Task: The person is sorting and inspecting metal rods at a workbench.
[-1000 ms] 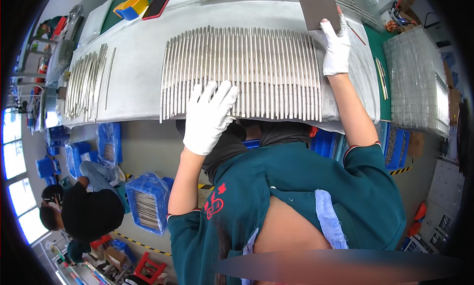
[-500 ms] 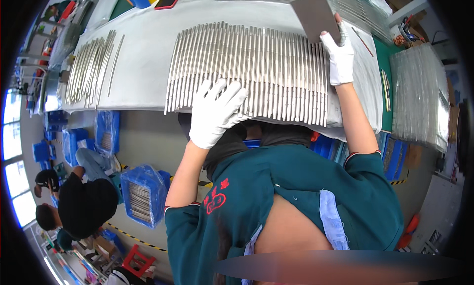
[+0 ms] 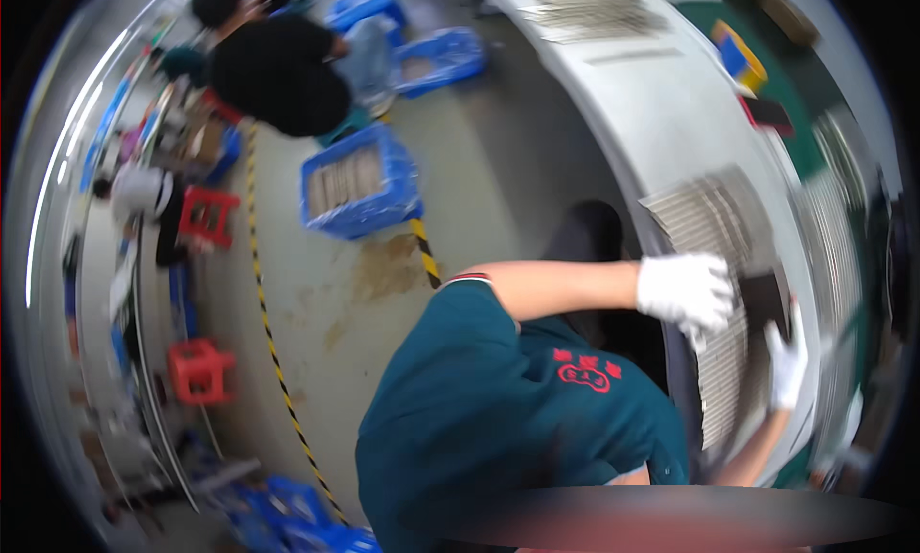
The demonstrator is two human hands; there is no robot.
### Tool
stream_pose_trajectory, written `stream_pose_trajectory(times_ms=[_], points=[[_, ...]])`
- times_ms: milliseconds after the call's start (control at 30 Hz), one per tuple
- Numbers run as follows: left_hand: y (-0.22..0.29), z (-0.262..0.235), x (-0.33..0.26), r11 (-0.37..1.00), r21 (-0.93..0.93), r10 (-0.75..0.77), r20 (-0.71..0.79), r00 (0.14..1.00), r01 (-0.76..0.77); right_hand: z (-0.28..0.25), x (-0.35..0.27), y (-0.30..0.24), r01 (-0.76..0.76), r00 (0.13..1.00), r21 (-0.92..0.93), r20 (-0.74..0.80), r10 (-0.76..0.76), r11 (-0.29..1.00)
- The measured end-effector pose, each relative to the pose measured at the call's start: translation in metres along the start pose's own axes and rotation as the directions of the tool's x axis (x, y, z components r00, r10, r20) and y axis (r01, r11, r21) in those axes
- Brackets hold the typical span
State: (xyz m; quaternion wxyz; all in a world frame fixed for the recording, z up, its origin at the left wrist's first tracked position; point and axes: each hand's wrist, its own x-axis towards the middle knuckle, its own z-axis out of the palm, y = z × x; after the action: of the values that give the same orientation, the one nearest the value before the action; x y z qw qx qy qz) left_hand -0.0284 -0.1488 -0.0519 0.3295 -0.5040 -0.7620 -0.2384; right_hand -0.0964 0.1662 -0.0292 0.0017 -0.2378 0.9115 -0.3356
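A tight row of thin silvery metal rods [image 3: 711, 213] lies side by side on the white-covered table. Over the middle of this row rests my left hand [image 3: 685, 294], in a white glove, its fingers lying loosely across the rods and gripping none that I can see. My right hand [image 3: 788, 366], gloved in white with bare fingertips showing, is at the far side of the row. Between its thumb and fingers it holds a flat dark grey rectangular plate [image 3: 764, 302], which hangs over or against the rods. Blur hides whether the plate touches them.
A looser batch of rods [image 3: 585, 7] lies at the table's far end. Blue and yellow tape rolls [image 3: 740, 57] and a dark red-edged phone [image 3: 767, 115] sit behind. A lined blue crate [image 3: 359, 184] stands on the floor; a person in black [image 3: 278, 74] is beyond it.
The view has swung round to the left, so the table now runs down the right side. The plate has come from the row's right end to close beside my left hand.
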Motion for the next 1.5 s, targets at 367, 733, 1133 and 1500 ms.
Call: stream_pose_trajectory(times_ms=[367,733,1133,1500], points=[[0.002,0.025,-0.005,0.987,0.155,-0.013,-0.165,0.986,0.039,-0.023,0.004,-0.026,-0.147,0.987,0.023,0.075,0.145,0.989],[0.007,0.022,0.000,0.989,0.120,-0.061,-0.171,0.983,0.083,-0.035,-0.005,0.005,-0.073,0.991,0.040,0.114,0.069,0.997],[0.009,-0.025,0.003,0.970,-0.156,-0.177,0.066,0.982,0.185,-0.045,-0.044,-0.028,-0.319,0.875,-0.020,-0.389,0.287,0.947],[0.012,-0.027,0.004,0.974,0.044,-0.222,0.346,0.912,0.220,-0.024,-0.062,-0.025,-0.070,0.541,0.425,-0.744,0.392,0.903]])
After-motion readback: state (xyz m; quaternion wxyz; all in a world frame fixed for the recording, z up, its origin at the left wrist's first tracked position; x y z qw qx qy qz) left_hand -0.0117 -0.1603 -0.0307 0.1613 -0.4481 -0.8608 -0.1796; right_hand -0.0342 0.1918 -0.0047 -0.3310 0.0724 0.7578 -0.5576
